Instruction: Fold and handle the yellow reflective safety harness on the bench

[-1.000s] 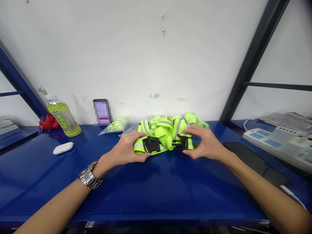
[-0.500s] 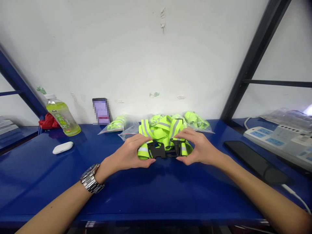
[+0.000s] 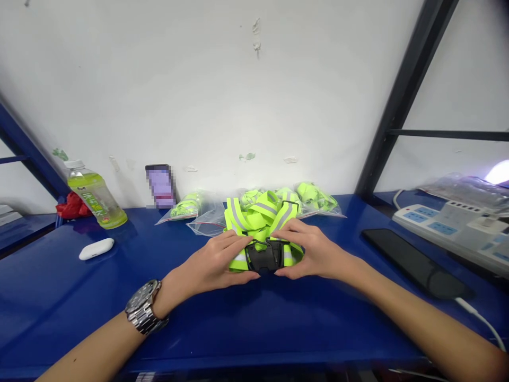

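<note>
A black plastic side-release buckle (image 3: pixel 264 257) sits in the middle of the bench, its two halves joined or nearly joined. My left hand (image 3: pixel 214 261) grips its left side and my right hand (image 3: pixel 310 251) grips its right side. The buckle closes a bundle of fluorescent yellow reflective straps (image 3: pixel 258 217), which are bunched up behind it. Silver reflective stripes run along the straps. My fingers hide part of the buckle, so I cannot tell whether it has latched.
The blue bench top (image 3: pixel 59 297) holds clear bags of yellow straps (image 3: pixel 314 199), a green drink bottle (image 3: pixel 95 193), a white earbud case (image 3: pixel 96 248), an upright phone (image 3: pixel 160 185), a black phone (image 3: pixel 413 262) and a white power strip (image 3: pixel 449 231). A dark shelf post (image 3: pixel 405 101) stands at the right.
My hands have moved together, bringing the two buckle halves from apart to meeting in the middle. The strap bundle has drawn inward and stands more upright.
</note>
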`<action>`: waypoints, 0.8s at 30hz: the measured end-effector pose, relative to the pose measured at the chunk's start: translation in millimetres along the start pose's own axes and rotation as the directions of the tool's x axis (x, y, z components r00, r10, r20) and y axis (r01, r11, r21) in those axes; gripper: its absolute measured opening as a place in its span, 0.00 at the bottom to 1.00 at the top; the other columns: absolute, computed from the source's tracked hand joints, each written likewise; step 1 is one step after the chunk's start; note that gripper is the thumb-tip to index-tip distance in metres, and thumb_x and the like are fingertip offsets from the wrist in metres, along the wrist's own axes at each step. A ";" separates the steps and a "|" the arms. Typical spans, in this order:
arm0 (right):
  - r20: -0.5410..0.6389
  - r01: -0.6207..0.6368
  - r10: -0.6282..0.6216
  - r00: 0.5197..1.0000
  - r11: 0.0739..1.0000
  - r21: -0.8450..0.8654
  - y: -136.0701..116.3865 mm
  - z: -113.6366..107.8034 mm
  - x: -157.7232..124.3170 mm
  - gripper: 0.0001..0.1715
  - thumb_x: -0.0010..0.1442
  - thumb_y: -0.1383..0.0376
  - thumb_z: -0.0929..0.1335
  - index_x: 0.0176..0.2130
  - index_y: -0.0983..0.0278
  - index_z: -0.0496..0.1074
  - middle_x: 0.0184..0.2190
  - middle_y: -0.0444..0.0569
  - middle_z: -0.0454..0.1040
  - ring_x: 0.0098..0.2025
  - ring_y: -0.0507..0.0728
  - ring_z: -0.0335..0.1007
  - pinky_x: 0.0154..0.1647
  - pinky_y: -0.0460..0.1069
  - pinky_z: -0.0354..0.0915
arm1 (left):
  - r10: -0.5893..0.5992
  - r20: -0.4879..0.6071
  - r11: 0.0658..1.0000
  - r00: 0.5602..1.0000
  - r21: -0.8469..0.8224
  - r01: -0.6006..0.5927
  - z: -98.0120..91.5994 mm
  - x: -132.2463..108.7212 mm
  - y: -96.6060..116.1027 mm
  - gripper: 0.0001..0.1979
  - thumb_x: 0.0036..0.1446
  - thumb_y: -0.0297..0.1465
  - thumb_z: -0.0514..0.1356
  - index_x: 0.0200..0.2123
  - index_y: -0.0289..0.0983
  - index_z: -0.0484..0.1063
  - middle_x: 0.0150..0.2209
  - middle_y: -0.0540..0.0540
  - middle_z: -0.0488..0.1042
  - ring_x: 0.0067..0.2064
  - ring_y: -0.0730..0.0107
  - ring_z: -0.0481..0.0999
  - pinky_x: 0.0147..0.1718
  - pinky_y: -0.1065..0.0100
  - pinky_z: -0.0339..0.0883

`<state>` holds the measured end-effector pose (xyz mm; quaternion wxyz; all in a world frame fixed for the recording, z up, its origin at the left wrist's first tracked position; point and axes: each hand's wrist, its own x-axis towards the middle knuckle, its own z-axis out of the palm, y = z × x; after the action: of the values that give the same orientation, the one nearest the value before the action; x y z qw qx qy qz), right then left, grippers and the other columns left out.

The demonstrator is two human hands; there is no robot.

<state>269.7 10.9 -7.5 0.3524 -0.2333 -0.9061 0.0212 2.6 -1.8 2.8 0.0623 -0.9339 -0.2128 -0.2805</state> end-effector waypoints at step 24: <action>-0.176 -0.257 0.343 0.923 0.887 0.383 -6.0 -11.5 7.3 0.22 0.47 0.56 0.76 0.42 0.62 0.75 0.37 0.51 0.75 0.38 0.59 0.72 0.39 0.53 0.68 | -0.727 0.236 -0.180 0.645 -0.972 0.153 13.1 47.2 54.0 0.19 0.58 0.43 0.60 0.44 0.35 0.73 0.44 0.41 0.75 0.45 0.61 0.73 0.40 0.65 0.68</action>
<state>270.0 7.4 6.9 0.4871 -0.3052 -0.7910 0.2095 68.0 -30.3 18.0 -0.6510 -0.4695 -0.2655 -0.5341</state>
